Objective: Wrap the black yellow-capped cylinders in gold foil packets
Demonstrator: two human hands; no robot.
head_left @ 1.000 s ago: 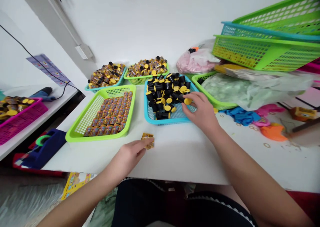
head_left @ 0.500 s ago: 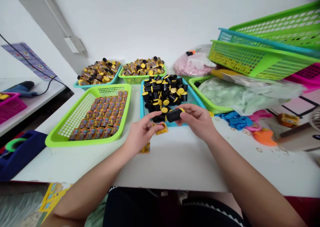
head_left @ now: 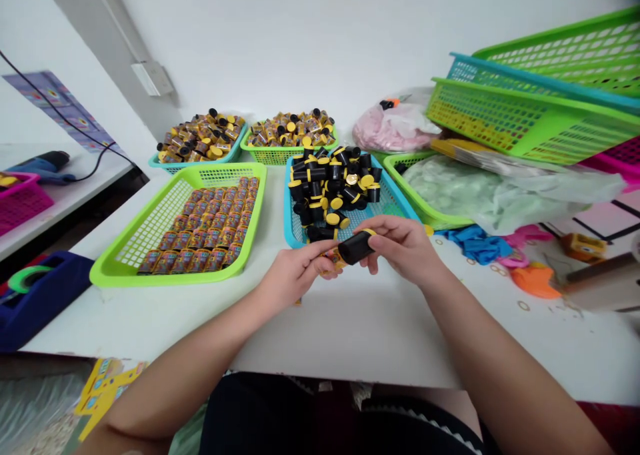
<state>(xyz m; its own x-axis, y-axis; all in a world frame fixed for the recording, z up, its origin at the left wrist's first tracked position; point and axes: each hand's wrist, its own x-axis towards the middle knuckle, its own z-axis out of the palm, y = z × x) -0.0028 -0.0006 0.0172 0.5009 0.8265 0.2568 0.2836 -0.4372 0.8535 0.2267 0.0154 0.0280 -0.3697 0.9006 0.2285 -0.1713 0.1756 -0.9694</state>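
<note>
My right hand (head_left: 400,248) grips a black canister (head_left: 356,247) with a yellow lid by its lidded end. Pinched in my left hand (head_left: 297,271) is a printed yellow sleeve (head_left: 334,257), which meets the canister's other end; whether the canister is inside it is hidden by my fingers. Just beyond both hands, a blue basket (head_left: 400,198) holds a heap of black canisters with yellow lids. To the left, a green basket (head_left: 120,231) holds rows of canisters with printed labels.
Two baskets of loose labelled canisters (head_left: 200,138) stand at the back. On the right are stacked baskets (head_left: 500,118), plastic bags (head_left: 465,188) and deflated balloons (head_left: 477,243). A blue tape dispenser (head_left: 45,301) sits at the left edge.
My left hand has moved right with the yellow sleeve, bringing it against the black canister. The canister, still in my right hand, has shifted slightly right and down.
</note>
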